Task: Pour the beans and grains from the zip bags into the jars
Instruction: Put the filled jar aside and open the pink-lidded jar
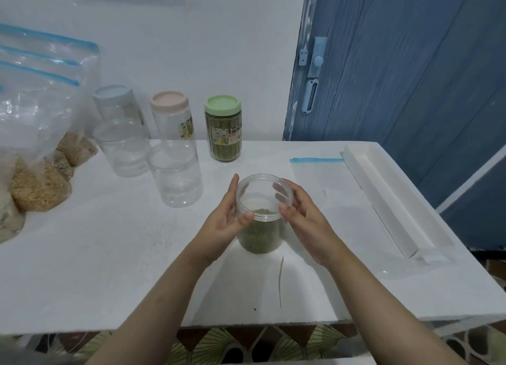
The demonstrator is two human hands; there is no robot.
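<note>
A clear plastic jar [260, 233] stands on the white table [109, 255], about half full of green beans, with no lid. My left hand [223, 222] holds its left side, thumb on the front of the rim. My right hand [304, 216] holds its right side, fingers curled over the rim. An empty flat zip bag [328, 189] with a blue seal lies to the right. Several zip bags [41, 151] of brown and pale grains lean at the far left.
Behind stand a green-lidded jar [224, 130] full of green beans, a pink-lidded jar [171, 118], a blue-lidded jar [117, 107] and two clear lidless jars [176, 173]. A white foam tray edge [383, 194] runs along the right. A blue door [397, 63] is behind.
</note>
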